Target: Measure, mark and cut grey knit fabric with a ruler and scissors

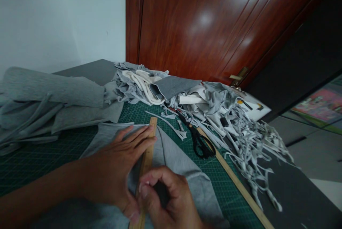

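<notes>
I am watching from far away. The wooden ruler [146,163] lies on top of the grey cloth [177,154]. My left hand [113,163] is spread over the ruler, its grip open and pressing down. My right hand [173,197] is at the ruler's edge, its grip closed in a pinch, but I can't tell if anything is in it. If the left hand pushes harder at one end, the ruler could turn and go crooked. The cloth has wrinkles beside the ruler, so a tug could make it bunch up. The left thumb is close to the pinch, so they could bump. Right of the ruler, the black scissors [203,147] could snag the cloth if it slides over. Past them, the scraps [248,150] could tumble if knocked.
</notes>
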`<state>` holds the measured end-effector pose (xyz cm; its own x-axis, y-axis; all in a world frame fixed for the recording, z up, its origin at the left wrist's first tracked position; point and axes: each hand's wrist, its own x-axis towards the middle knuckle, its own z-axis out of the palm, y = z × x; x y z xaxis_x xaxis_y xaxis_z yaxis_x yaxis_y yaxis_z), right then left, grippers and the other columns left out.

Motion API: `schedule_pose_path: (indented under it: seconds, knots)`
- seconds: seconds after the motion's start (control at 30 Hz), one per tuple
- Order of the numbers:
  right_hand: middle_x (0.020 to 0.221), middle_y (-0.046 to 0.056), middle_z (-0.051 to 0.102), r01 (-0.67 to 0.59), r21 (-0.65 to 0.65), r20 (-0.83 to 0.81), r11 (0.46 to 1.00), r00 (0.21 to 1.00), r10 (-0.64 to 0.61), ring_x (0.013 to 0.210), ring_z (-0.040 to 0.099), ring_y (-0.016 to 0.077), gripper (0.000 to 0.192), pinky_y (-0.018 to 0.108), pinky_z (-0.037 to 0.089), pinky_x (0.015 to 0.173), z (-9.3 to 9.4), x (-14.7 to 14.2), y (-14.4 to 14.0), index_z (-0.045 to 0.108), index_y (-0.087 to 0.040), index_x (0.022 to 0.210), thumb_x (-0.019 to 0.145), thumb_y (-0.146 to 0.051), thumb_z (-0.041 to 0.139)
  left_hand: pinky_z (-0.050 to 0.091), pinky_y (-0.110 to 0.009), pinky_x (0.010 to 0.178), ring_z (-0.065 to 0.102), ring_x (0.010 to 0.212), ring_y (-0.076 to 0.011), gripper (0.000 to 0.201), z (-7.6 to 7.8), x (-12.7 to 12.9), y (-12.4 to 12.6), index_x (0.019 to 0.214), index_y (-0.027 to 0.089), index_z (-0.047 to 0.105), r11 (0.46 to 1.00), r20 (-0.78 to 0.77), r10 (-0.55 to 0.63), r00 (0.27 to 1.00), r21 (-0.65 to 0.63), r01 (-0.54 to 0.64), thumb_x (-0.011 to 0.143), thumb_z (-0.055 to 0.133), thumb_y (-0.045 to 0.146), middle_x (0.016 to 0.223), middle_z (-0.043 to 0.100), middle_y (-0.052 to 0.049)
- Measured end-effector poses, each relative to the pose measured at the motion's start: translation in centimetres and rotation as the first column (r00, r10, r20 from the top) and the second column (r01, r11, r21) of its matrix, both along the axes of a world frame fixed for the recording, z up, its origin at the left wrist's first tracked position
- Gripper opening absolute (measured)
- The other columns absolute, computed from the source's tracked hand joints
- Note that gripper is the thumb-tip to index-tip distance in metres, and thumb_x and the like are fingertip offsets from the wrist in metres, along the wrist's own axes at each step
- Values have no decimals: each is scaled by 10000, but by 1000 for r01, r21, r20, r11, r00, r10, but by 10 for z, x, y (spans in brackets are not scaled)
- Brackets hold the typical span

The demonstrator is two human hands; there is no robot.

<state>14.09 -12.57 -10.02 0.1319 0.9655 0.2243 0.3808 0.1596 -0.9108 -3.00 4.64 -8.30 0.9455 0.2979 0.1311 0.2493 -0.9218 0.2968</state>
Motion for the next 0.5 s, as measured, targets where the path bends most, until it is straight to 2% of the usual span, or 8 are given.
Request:
schedule_pose_path:
  seconds: [0.07, 0.13, 0.23, 0.3, 0.37, 0.43, 0.47, 0.5]
  knots:
    - [870, 12, 811, 0, 156, 108, 988, 994, -17, 759, 787, 244, 162, 498, 644, 993, 4, 12, 4, 738, -359, 1015, 929, -227, 703, -60, -620, 1347, 165, 1670, -467, 1403, 0, 0, 0, 1723, 215, 309, 1000, 10, -18, 1000, 2, 18, 588, 827, 858, 1833, 130, -162]
    - [883, 5, 805, -49, 319, 262, 946, 964, -38, 778, 796, 211, 185, 534, 508, 1196, 12, 31, 14, 717, -301, 1062, 970, -161, 639, -54, -610, 1354, 159, 1670, -470, 1421, 3, 1, 0, 1731, 217, 283, 999, 17, -35, 999, -9, 35, 590, 836, 858, 1832, 128, -167]
    - [888, 33, 801, -80, 424, 509, 902, 845, -164, 801, 786, 222, 189, 594, 435, 1232, 30, 68, 36, 711, -238, 1047, 993, -109, 584, -42, -624, 1355, 117, 1676, -467, 1426, 11, 2, -1, 1742, 210, 244, 999, -23, -24, 999, -28, 23, 612, 834, 849, 1833, 81, -175]
    - [899, 63, 806, -29, 454, 520, 890, 820, -239, 833, 770, 261, 197, 664, 390, 1223, 44, 83, 47, 727, -224, 993, 983, -82, 590, -33, -657, 1347, 102, 1676, -471, 1394, 16, 3, -3, 1737, 210, 261, 999, -56, -3, 998, -44, 0, 629, 822, 843, 1830, 79, -184]
    - [911, 85, 796, 25, 489, 487, 872, 821, -297, 895, 750, 292, 188, 665, 437, 1161, 56, 77, 48, 731, -223, 994, 999, -98, 591, -17, -669, 1344, 113, 1673, -476, 1364, 20, 4, -6, 1726, 206, 288, 998, -69, 0, 998, -62, -4, 636, 818, 831, 1826, 97, -198]
    - [985, 96, 783, 95, 504, 389, 859, 863, -324, 938, 739, 285, 146, 511, 595, 938, 60, 47, 38, 704, -241, 1086, 1044, -166, 586, -12, -661, 1346, 139, 1672, -471, 1358, 19, 5, -11, 1721, 190, 290, 998, -49, -3, 999, -57, 0, 639, 812, 822, 1822, 122, -209]
    - [975, 72, 772, 192, 447, 160, 873, 943, -290, 890, 736, 257, 117, 422, 615, 817, 57, 25, 31, 694, -266, 1102, 1054, -202, 609, -18, -652, 1348, 157, 1672, -464, 1340, 17, 5, -13, 1714, 184, 304, 999, -16, 12, 1000, -46, -12, 642, 807, 813, 1820, 149, -206]
    - [918, 41, 745, 239, 348, -58, 907, 971, -233, 805, 719, 236, 78, 371, 606, 711, 51, 2, 24, 686, -297, 1085, 1063, -254, 625, -24, -638, 1351, 174, 1672, -452, 1294, 15, 5, -14, 1701, 183, 330, 999, 22, 33, 999, -31, -32, 660, 797, 793, 1820, 178, -194]
